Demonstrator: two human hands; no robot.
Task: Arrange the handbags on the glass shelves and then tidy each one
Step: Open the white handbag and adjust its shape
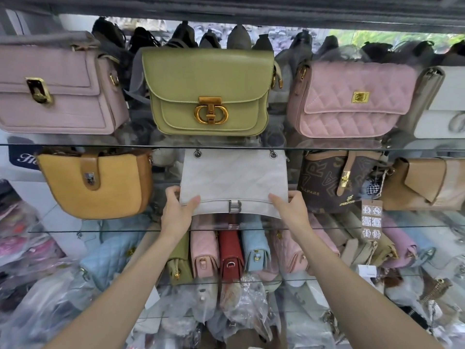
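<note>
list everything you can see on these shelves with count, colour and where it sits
green handbag: 1, olive, top shelf centre
lilac handbag: 1, top shelf left
pink quilted handbag: 1, top shelf right
white handbag: 1, middle shelf centre, held at both lower corners
mustard handbag: 1, middle shelf left
brown lettered handbag: 1, middle shelf right
tan handbag: 1, far right
red handbag: 1, lower shelf, standing in a row
glass shelf: several, clear
left hand: grips white handbag
right hand: grips white handbag
</note>
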